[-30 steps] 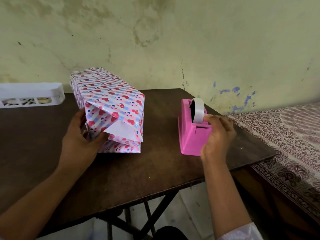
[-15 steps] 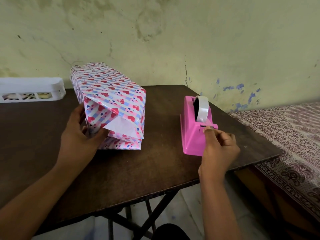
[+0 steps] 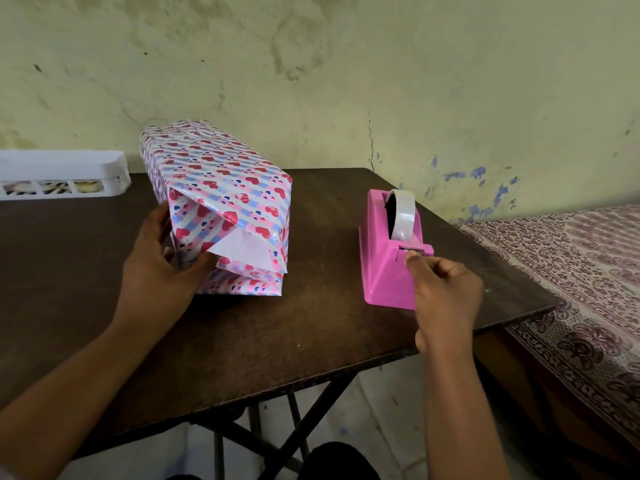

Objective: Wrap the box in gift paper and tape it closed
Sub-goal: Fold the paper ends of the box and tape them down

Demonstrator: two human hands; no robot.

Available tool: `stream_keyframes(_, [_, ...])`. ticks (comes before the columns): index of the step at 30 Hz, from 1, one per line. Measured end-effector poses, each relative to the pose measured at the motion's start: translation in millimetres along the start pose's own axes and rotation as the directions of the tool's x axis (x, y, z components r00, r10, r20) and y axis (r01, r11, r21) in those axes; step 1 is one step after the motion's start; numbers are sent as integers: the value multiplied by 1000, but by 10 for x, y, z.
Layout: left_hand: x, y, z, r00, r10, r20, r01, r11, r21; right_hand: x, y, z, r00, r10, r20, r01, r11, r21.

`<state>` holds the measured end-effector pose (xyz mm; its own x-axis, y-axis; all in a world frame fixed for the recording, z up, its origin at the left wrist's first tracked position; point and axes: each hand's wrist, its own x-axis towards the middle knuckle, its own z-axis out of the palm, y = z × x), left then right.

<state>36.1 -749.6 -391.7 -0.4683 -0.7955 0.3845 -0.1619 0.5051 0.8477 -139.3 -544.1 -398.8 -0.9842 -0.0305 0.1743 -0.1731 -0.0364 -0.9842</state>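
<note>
Taping: near end fold unsealed.
Left hand point(image 3: 157, 263): pinning box point(image 3: 221, 188) flap shut.
Right hand point(image 3: 445, 296): pinching tape at dispenser point(image 3: 384, 268).
Axis: box runs away; fold lies left of tape.

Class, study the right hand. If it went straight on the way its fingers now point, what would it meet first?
The right hand points up and away at the pink tape dispenser. Its fingertips are already at the cutter lip, so it would probably meet that first, then the tape roll.
</note>
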Motion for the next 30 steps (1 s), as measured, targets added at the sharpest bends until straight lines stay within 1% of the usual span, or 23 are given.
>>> stream_keyframes(2, [5, -11, 4, 1000, 7, 3, -7, 1000, 3, -6, -17, -21, 997, -71, 5, 71, 989, -133])
stream_keyframes(5, [24, -45, 7, 1000, 28, 0, -28, 999, 19, -45, -32, -101, 981, -193, 0, 173, 879, -445])
stream_keyframes(7, [37, -67, 14, 1000, 28, -3, -28, 999, 33, -95, 6, -181, 966, -258, -32, 207, 838, -505])
stream_keyframes(9, [42, -90, 30, 997, 58, -43, -55, 997, 50, -138, 37, -244, 937, -346, -34, 286, 822, -492])
stream_keyframes(11, [31, -106, 34, 982, 152, -112, -134, 979, 151, -189, 26, -245, 903, -430, 11, 396, 821, -411])
stream_keyframes(13, [14, -96, 62, 959, 244, -147, -201, 945, 259, -277, -36, -188, 868, -491, 70, 492, 837, -239])
stream_keyframes(14, [1, -83, 72, 951, 270, -149, -221, 934, 281, -341, -67, -128, 860, -494, 127, 509, 850, -139])
stream_keyframes(15, [-3, -87, 62, 948, 282, -149, -231, 930, 286, -407, -80, -41, 852, -479, 211, 497, 867, -37])
stream_keyframes(17, [1, -84, 81, 956, 265, -125, -227, 940, 255, -505, -85, 107, 814, -413, 408, 394, 909, 133])
stream_keyframes(19, [7, -114, 57, 964, 240, -115, -208, 949, 237, -565, -67, 258, 725, -373, 579, 295, 928, 228])
stream_keyframes(21, [5, -119, 29, 960, 255, -113, -223, 945, 241, -581, -37, 375, 646, -365, 670, 233, 931, 282])
stream_keyframes(23, [7, -120, 12, 955, 277, -109, -245, 939, 243, -585, -52, 463, 585, -386, 713, 184, 920, 347])
stream_keyframes(25, [19, -123, 5, 938, 325, -120, -287, 923, 254, -574, -117, 542, 533, -437, 725, 174, 895, 411])
stream_keyframes(28, [44, -158, -5, 906, 403, -130, -351, 886, 303, -522, -213, 647, 465, -527, 712, 257, 849, 461])
stream_keyframes(30, [60, -198, -12, 878, 464, -121, -393, 841, 373, -486, -258, 696, 432, -564, 704, 310, 825, 471])
